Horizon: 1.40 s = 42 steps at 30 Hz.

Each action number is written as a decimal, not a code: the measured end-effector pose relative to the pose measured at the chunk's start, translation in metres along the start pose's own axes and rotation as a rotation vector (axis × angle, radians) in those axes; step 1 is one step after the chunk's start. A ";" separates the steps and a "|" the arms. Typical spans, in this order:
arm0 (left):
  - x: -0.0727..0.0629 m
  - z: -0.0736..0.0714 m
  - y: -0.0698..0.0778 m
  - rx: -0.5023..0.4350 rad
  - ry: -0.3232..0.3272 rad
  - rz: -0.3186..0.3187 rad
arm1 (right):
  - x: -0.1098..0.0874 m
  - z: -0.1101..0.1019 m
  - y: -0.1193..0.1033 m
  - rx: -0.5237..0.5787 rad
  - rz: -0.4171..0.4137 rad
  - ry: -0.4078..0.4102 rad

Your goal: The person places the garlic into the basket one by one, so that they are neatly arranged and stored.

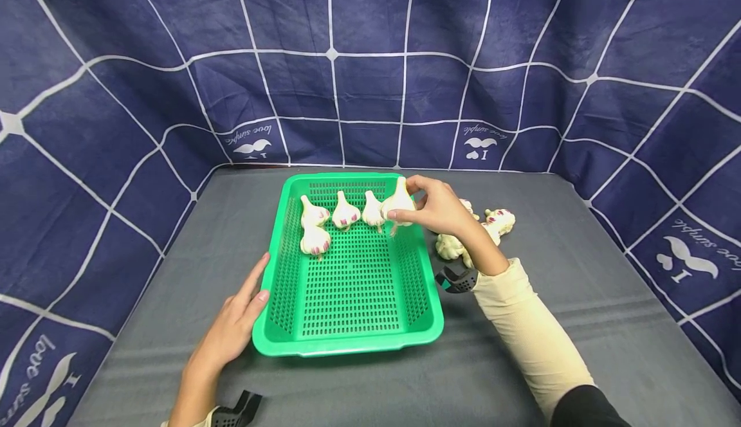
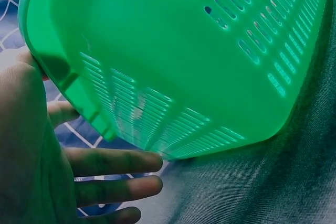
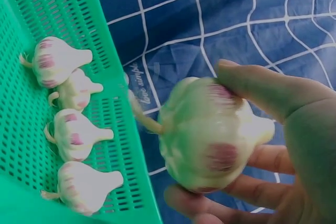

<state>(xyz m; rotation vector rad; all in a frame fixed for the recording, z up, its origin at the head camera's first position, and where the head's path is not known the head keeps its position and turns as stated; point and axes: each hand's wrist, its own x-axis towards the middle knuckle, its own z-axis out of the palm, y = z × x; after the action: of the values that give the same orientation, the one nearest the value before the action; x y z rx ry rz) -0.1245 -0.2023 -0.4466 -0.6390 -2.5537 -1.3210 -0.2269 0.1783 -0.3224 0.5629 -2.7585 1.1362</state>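
Note:
A garlic bulb [image 1: 398, 205] with purple patches hangs over the far right corner of the green basket [image 1: 347, 346]; my right hand [image 1: 437, 207] pinches it between thumb and fingers. In the right wrist view, the held bulb [image 3: 205, 135] is slightly blurred, its stem toward the palm. Several other bulbs lie inside the basket: one garlic bulb [image 1: 345, 212] at the far side and another garlic bulb [image 1: 315, 240] along the left among them. My left hand [image 1: 231, 321] rests against the basket's left rim, its fingers fairly straight, spread below the rim in the left wrist view.
Right of the basket, a pile of more garlic [image 1: 499, 220] lies on the grey tabletop [image 1: 550, 234], partly hidden by my right hand and forearm. Dark blue cloth [image 1: 370, 86] with white grid lines hangs behind and at both sides.

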 end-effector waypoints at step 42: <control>-0.004 -0.002 0.003 0.056 -0.020 -0.052 | 0.072 0.085 -0.020 -0.178 -0.048 -0.449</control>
<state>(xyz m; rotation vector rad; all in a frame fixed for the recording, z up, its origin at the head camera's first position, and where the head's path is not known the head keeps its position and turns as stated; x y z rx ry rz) -0.1198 -0.2037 -0.4443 -0.5824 -2.6301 -1.2608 -0.2828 0.0843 -0.3533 0.9562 -3.1499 0.8216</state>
